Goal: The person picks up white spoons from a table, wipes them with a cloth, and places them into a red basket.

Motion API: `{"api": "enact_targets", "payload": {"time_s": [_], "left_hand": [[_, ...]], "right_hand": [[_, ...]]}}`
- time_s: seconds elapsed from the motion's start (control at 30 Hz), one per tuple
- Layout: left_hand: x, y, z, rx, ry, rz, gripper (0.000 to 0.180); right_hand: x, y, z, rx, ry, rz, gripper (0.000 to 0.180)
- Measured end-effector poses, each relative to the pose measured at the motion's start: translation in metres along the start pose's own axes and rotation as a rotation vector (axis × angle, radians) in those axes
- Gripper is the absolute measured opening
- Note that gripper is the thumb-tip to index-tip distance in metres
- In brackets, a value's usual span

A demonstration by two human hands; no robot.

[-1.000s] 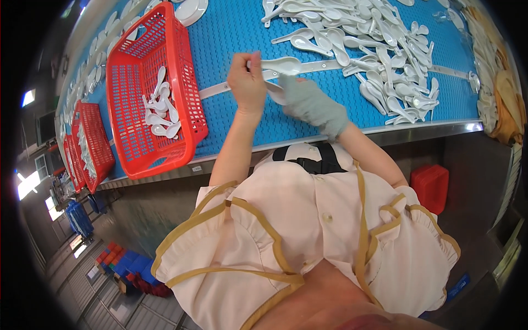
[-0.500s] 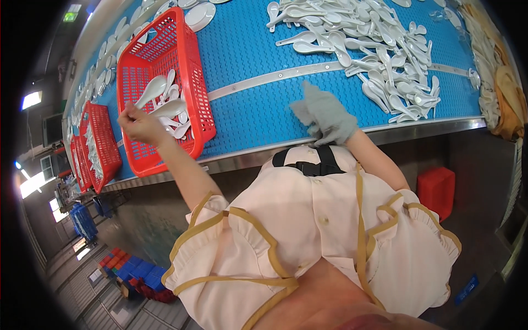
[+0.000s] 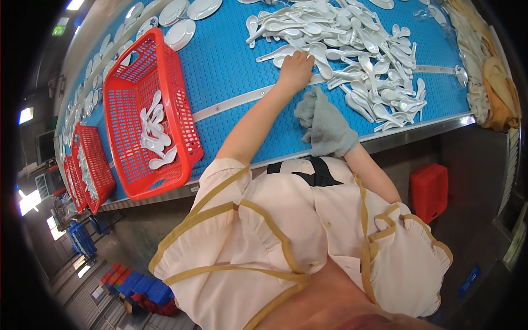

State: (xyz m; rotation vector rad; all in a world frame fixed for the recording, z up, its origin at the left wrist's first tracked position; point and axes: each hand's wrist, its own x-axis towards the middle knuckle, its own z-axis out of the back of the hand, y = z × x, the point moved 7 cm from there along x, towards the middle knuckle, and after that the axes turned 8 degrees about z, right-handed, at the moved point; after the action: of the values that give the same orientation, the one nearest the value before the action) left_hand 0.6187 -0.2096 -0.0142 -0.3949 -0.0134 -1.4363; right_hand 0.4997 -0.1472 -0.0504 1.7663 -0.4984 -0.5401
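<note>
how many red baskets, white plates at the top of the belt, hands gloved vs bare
red baskets: 3
white plates along the belt's top edge, clearly seen: 4, further ones too small to count
gloved hand, the right: 1
bare hand, the left, on the white spoons: 1
total: 9

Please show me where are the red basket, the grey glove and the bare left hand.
Red basket (image 3: 184,124): head view, on its right wall.
Grey glove (image 3: 325,124): head view, on the back of the glove, worn on the right hand.
Left hand (image 3: 296,69): head view, on the back of the hand, at the white spoons.
</note>
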Motion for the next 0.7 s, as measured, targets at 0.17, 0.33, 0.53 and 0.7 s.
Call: {"api": "enact_targets", "payload": {"time_s": [0.17, 0.33, 0.53, 0.7], "left_hand": [[0.005, 0.025, -0.033, 0.133, 0.232, 0.044, 0.018], [-0.023, 0.060, -0.002, -0.280, 0.227, 0.520, 0.022], [-0.079, 0.070, 0.003, -1.257, 0.278, 1.054, 0.029], [-0.094, 0.070, 0.035, -1.316, 0.416, 1.030, 0.031]], "right_hand": [[-0.006, -0.017, 0.033, 0.138, -0.080, -0.093, 0.066], [0.000, -0.020, 0.053, -0.200, -0.070, 0.066, 0.054], [0.022, 0.006, 0.018, 0.283, -0.149, -0.438, 0.079], [0.047, 0.068, -0.009, -0.604, 0.102, 0.433, 0.059]]}}
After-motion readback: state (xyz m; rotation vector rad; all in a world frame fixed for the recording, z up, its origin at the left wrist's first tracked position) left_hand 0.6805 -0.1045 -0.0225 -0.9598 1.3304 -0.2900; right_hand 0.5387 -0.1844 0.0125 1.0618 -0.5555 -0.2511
